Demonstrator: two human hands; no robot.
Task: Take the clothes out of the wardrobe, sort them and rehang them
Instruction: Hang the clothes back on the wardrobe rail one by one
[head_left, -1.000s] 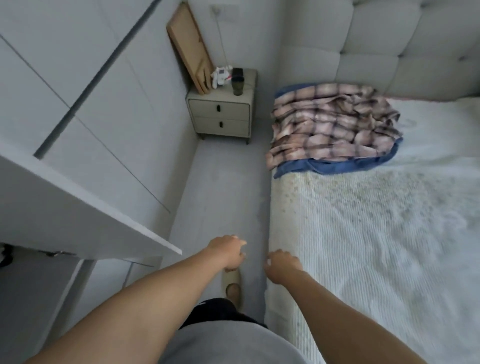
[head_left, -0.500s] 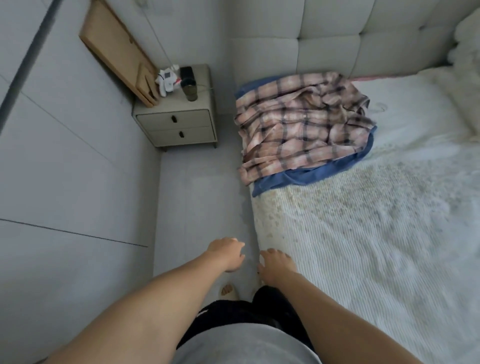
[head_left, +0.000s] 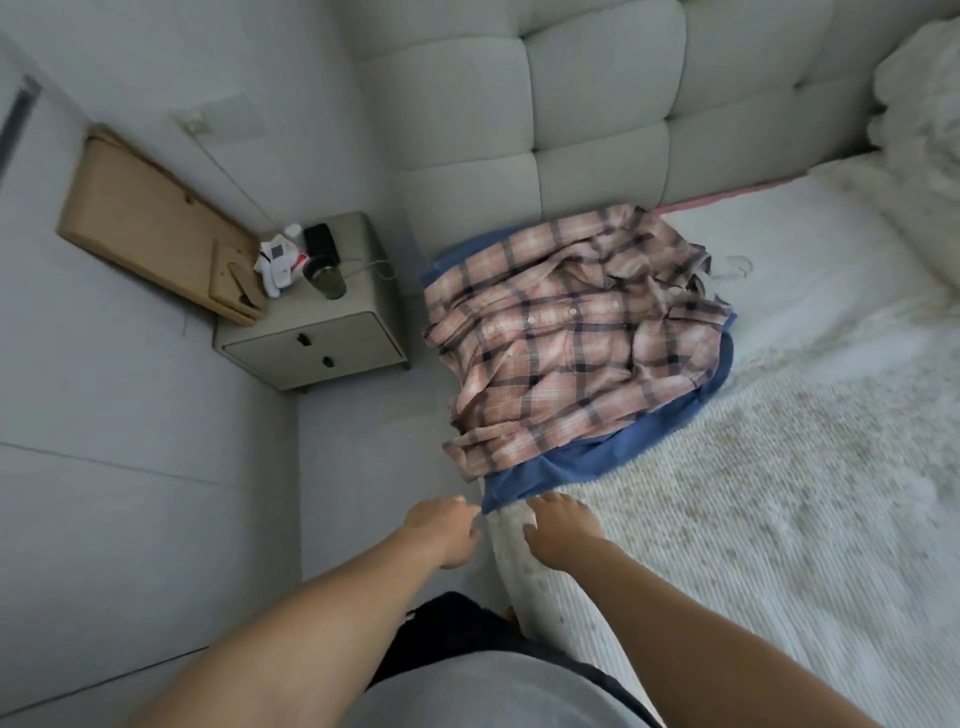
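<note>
Both my arms are stretched out forward and down. My left hand (head_left: 441, 532) hangs over the floor just beside the bed (head_left: 779, 519) edge, fingers loosely curled and holding nothing. My right hand (head_left: 558, 530) is over the mattress corner, fingers relaxed and spread a bit, also empty, fingertips just short of the hem of the blue garment (head_left: 561, 467). The plaid shirt (head_left: 571, 338) lies crumpled on top of that blue one, both near the headboard (head_left: 597, 104) end, with a white hanger (head_left: 732, 267) poking out at the far side.

Compared with half a second ago, the clothes pile looks closer and both hands have moved up toward it; the wardrobe door from a second ago is out of view. The nightstand (head_left: 311, 332) carries a dark cup (head_left: 326, 275) and a phone (head_left: 321, 241). No readable writing anywhere, too blurry to tell.
</note>
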